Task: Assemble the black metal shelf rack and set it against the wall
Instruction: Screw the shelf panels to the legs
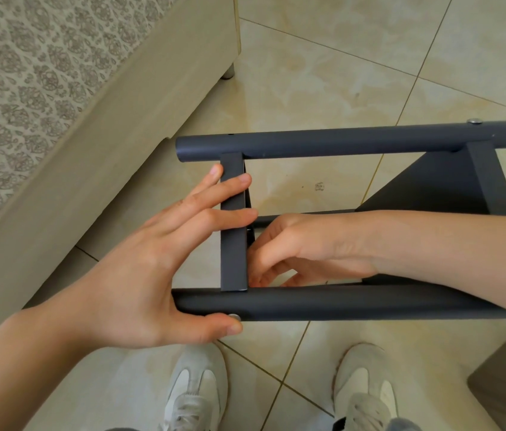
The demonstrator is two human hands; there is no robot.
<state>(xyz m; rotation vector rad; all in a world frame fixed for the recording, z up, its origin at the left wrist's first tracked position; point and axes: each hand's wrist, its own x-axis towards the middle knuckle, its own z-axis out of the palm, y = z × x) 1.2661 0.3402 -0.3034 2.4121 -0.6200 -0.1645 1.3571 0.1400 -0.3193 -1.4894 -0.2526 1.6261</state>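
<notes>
The shelf rack (432, 185) lies on its side on the tiled floor (323, 73), right of the bed (59, 119). A crossbar (233, 244) spans its far tube (338, 143) and near tube (338, 303). The left hand (139, 275) reaches across the crossbar from the left. The right hand (301, 247) sits just right of it, between the tubes.

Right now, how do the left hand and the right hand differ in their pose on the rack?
The left hand lies outside the rack, fingers straight across the flat crossbar, thumb against the near tube; the right hand reaches inside the rack, fingers curled beside the crossbar's lower joint. Both work at the same crossbar.
</notes>
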